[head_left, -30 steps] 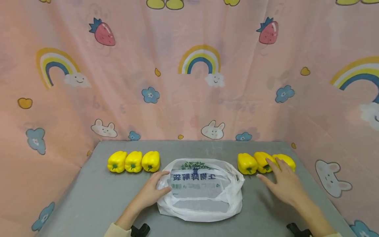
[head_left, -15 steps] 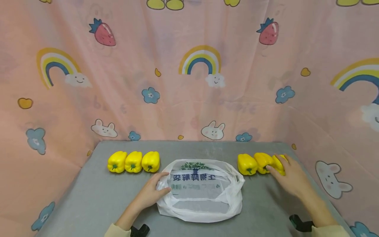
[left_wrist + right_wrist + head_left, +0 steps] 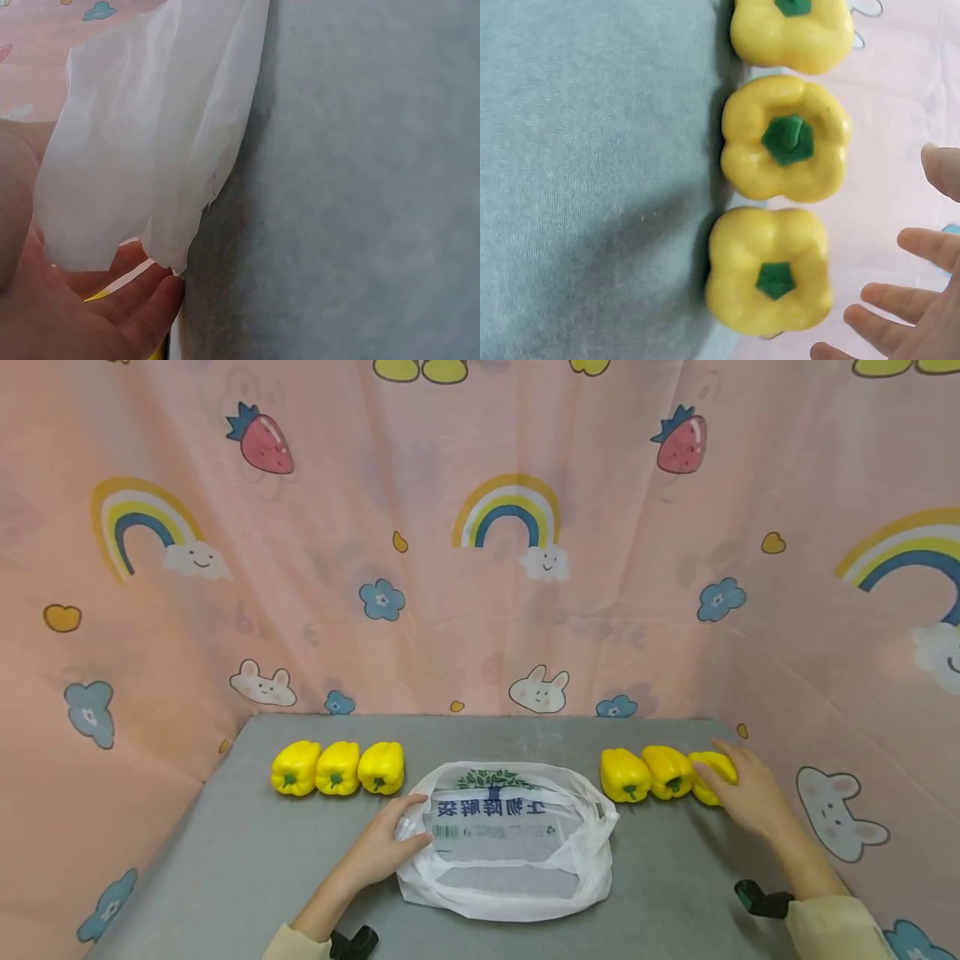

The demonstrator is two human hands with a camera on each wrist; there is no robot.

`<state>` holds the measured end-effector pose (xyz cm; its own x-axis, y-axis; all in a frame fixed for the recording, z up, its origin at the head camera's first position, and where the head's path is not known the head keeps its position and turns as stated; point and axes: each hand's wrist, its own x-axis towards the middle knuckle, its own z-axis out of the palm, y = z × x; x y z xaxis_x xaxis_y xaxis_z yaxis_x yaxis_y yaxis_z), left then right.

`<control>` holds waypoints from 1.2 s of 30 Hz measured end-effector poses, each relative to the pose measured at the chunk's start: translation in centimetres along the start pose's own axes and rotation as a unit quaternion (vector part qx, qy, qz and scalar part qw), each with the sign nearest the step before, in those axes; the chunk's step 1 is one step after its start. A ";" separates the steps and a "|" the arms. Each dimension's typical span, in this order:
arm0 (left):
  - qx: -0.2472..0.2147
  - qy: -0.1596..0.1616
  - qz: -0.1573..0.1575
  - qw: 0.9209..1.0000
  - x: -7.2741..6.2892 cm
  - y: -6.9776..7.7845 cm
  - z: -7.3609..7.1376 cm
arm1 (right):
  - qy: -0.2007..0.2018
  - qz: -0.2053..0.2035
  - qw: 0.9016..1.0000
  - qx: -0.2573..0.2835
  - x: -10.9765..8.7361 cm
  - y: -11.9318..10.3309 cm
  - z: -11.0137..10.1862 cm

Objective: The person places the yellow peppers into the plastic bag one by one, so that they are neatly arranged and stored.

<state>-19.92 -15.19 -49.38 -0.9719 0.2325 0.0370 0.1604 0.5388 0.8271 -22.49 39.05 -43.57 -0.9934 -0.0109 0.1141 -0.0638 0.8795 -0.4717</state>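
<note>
In the head view, a white plastic bag (image 3: 517, 897) with a green tree print lies with its mouth open in the middle of the table. My left hand (image 3: 382, 843) rests at its left rim, thumb and fingers apart; in the left wrist view, thin white film hangs across the palm and over the fingers. My right hand (image 3: 750, 789) is beside the rightmost yellow bell pepper (image 3: 716, 772). Its fingers are spread in the right wrist view, with a gap between fingertips and the nearest pepper (image 3: 769, 270). Two more bell peppers (image 3: 667, 771) sit left of it in a row.
Three other yellow bell peppers (image 3: 337, 768) stand in a row at the back left of the grey table (image 3: 225, 860). A pink printed curtain (image 3: 480, 635) borders the table's back and sides.
My right hand came down around the rightmost pepper, then drew away to the right. That pepper sits turned closer against its neighbour. The left hand and bag have stayed put.
</note>
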 end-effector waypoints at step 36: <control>0.005 -0.015 0.020 1.000 0.0 -0.3 -0.2 | 0.019 0.085 0.988 0.126 0.8 4.4 1.7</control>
<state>-19.97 -15.57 -49.54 -0.9592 0.2778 0.0529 0.2005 0.5360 0.8201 -23.72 42.08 -47.04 -0.9877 0.1499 0.0446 0.0782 0.7203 -0.6893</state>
